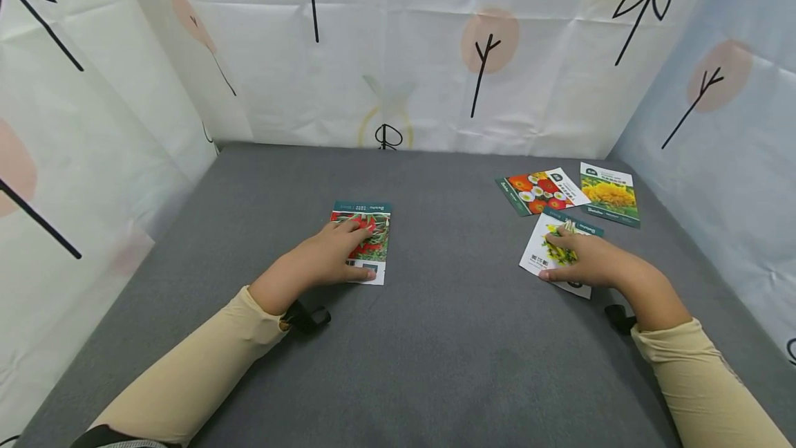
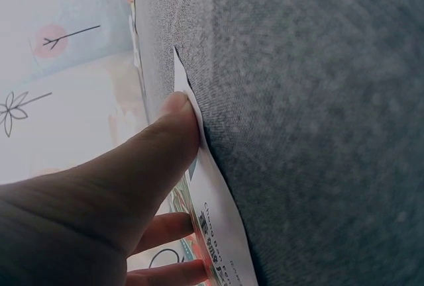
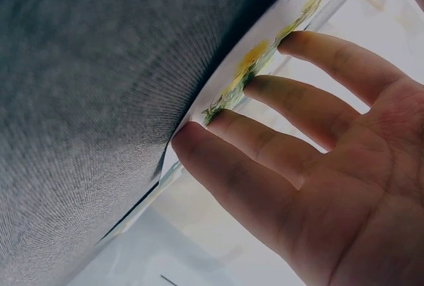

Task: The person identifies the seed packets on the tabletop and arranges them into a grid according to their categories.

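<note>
On the grey table my left hand (image 1: 323,258) rests over a seed packet with red peppers (image 1: 376,240), fingers spread on its picture. In the left wrist view the thumb (image 2: 173,117) presses near the packet's white edge (image 2: 222,200). Over at the right, my right hand (image 1: 587,261) touches a white seed packet with yellow flowers (image 1: 535,252) with its fingertips. The right wrist view has its fingers (image 3: 232,173) fairly straight, tips against the packet's face (image 3: 248,64). Both hands partly cover their packets.
Behind the right hand lie a packet with red and orange flowers (image 1: 521,193) and one with a yellow bloom (image 1: 609,193), their edges overlapping. Patterned cloth walls (image 1: 410,75) stand round the back and sides of the table (image 1: 448,351).
</note>
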A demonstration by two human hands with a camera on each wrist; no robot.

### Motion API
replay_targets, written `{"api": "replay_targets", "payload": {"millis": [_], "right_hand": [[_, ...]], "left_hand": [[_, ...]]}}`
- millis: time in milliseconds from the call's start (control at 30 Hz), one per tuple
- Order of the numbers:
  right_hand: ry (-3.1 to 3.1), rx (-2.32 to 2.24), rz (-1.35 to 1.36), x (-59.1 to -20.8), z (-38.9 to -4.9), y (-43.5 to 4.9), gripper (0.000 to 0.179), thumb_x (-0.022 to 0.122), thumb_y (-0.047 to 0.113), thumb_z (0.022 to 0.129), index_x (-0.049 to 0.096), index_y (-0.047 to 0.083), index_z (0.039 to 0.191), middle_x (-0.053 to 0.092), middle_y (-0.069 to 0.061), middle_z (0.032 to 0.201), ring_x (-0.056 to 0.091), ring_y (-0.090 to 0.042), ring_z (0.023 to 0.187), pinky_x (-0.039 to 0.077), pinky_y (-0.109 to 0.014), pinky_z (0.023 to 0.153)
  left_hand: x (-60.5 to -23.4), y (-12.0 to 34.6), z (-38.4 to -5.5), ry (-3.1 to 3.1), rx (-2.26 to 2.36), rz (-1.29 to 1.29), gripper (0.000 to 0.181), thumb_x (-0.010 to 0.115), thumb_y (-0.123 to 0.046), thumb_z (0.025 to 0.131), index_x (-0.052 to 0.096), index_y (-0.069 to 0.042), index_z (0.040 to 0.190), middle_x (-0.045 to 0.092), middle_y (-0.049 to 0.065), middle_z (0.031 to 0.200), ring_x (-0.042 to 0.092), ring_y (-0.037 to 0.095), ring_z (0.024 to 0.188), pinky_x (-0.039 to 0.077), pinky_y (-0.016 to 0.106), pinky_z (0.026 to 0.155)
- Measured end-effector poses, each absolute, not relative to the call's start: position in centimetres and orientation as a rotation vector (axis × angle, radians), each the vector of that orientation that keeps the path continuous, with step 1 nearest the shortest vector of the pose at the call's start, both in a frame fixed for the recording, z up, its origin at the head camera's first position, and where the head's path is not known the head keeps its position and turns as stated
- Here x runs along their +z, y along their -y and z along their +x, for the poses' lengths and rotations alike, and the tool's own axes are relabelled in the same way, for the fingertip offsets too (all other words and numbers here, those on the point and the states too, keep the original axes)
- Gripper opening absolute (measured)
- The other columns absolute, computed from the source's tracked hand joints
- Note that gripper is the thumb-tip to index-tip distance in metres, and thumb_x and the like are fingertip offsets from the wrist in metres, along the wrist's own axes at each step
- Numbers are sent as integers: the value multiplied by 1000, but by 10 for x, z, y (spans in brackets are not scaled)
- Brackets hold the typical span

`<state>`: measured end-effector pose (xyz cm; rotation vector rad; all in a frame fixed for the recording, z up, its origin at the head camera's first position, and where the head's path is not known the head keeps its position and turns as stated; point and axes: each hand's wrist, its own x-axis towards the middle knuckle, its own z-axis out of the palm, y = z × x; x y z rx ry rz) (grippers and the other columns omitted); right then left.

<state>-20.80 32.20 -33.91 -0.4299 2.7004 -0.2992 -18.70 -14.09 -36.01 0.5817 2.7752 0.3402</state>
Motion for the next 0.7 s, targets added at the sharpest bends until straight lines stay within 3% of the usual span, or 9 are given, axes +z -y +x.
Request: {"api": "replay_targets", "payload": {"millis": [700], "right_hand": [[-2709,-299,-444,-339,-208,-321,96,77,58,92,44,-3,158,27,-40,165,34,-66,145,39,-77,109]], "left_hand": [[-359,142,-186,-2772,334,575,85,73,-55,98,40,-15,166,30,17,173,28,49,158,37,67,121]]}}
